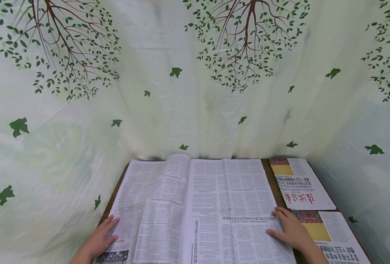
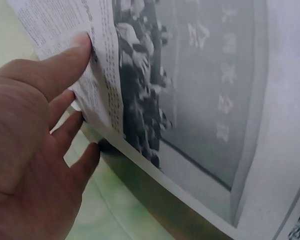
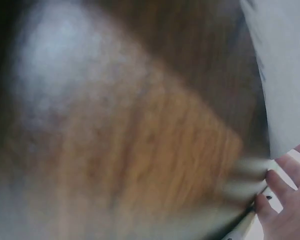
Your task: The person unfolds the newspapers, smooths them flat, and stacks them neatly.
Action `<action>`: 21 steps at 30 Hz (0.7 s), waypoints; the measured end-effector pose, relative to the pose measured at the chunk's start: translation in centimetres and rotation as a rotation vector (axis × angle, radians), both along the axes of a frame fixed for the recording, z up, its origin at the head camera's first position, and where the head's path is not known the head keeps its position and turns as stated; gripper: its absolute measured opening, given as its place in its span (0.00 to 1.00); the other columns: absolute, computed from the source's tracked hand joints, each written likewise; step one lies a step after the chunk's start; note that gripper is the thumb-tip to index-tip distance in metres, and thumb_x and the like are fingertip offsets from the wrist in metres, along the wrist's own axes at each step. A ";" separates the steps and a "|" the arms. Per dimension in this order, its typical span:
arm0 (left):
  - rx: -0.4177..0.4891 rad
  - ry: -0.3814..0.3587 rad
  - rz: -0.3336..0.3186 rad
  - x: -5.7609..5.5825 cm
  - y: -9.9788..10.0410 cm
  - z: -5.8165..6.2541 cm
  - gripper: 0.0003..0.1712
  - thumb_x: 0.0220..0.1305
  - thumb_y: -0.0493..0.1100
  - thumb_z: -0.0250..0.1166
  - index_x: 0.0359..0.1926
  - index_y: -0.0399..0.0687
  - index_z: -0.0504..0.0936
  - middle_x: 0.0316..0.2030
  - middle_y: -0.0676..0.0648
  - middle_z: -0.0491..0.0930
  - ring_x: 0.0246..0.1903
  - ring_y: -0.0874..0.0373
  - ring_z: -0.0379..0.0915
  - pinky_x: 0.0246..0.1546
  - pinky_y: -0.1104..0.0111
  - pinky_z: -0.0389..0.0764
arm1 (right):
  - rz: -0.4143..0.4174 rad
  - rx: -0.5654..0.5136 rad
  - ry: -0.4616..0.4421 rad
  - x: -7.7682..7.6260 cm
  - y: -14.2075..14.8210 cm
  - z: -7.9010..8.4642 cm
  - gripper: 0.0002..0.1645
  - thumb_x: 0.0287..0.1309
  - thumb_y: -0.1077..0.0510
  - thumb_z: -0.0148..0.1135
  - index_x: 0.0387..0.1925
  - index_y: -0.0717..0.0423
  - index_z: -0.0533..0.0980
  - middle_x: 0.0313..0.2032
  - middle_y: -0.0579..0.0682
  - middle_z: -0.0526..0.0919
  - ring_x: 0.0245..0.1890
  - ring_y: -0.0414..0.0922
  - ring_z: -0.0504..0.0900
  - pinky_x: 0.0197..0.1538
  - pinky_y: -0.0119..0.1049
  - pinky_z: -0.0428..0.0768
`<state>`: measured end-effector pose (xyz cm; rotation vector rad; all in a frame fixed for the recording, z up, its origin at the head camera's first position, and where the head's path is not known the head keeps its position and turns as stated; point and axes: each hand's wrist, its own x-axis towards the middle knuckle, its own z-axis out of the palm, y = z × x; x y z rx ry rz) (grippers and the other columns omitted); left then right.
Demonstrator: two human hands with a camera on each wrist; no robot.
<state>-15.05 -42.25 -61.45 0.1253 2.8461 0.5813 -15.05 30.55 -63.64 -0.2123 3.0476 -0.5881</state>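
Note:
An open newspaper (image 1: pixel 211 198) lies spread across the table, its left leaf bulging up near the centre fold. At its left edge rests my left hand (image 1: pixel 99 238), fingers extended. The left wrist view shows that thumb (image 2: pixel 72 60) lying on the printed sheet (image 2: pixel 200 100), above a dark photo of a crowd, with other fingertips along the paper's edge. My right hand (image 1: pixel 290 229) rests at the right edge of the newspaper, fingers loosely spread and thumb over the page. In the right wrist view, only part of the right hand (image 3: pixel 287 200) shows at the lower right.
Two more newspapers, one farther back (image 1: pixel 313 201) and one nearer (image 1: pixel 340 231), lie at the right with red and yellow pictures. Brown wooden table (image 1: pixel 271 181) shows between them and the open one. A leaf-patterned cloth (image 1: pixel 214 121) hangs behind and at both sides.

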 end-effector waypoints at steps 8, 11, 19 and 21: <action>-0.015 0.063 0.008 0.8 -1.0 0.4 0.36 0.65 0.41 0.69 0.70 0.31 0.69 0.70 0.19 0.58 0.68 0.18 0.56 0.61 0.32 0.68 | 0.016 0.006 0.072 -0.1 0.3 -0.1 0.51 0.50 0.21 0.67 0.61 0.54 0.78 0.66 0.62 0.75 0.64 0.64 0.75 0.58 0.64 0.76; -0.035 0.076 0.022 0.7 -1.7 -0.1 0.36 0.65 0.39 0.68 0.70 0.30 0.68 0.70 0.18 0.57 0.68 0.18 0.56 0.62 0.32 0.67 | 0.018 0.005 0.073 -0.1 0.3 -0.1 0.51 0.51 0.22 0.67 0.62 0.55 0.78 0.67 0.62 0.75 0.65 0.65 0.75 0.58 0.64 0.76; -0.077 -0.072 0.115 -0.1 -3.0 -0.6 0.40 0.67 0.43 0.67 0.73 0.30 0.63 0.72 0.18 0.51 0.69 0.18 0.51 0.65 0.31 0.62 | 0.006 0.011 0.041 -0.3 0.1 0.6 0.50 0.51 0.24 0.70 0.62 0.56 0.78 0.67 0.63 0.75 0.64 0.66 0.75 0.58 0.65 0.76; -0.085 -0.092 0.126 -0.3 -3.1 -0.5 0.40 0.67 0.43 0.66 0.73 0.30 0.62 0.72 0.18 0.50 0.70 0.18 0.50 0.65 0.31 0.62 | 0.005 0.011 0.039 -0.4 0.1 0.5 0.49 0.51 0.26 0.70 0.62 0.56 0.78 0.67 0.63 0.74 0.64 0.66 0.74 0.58 0.65 0.76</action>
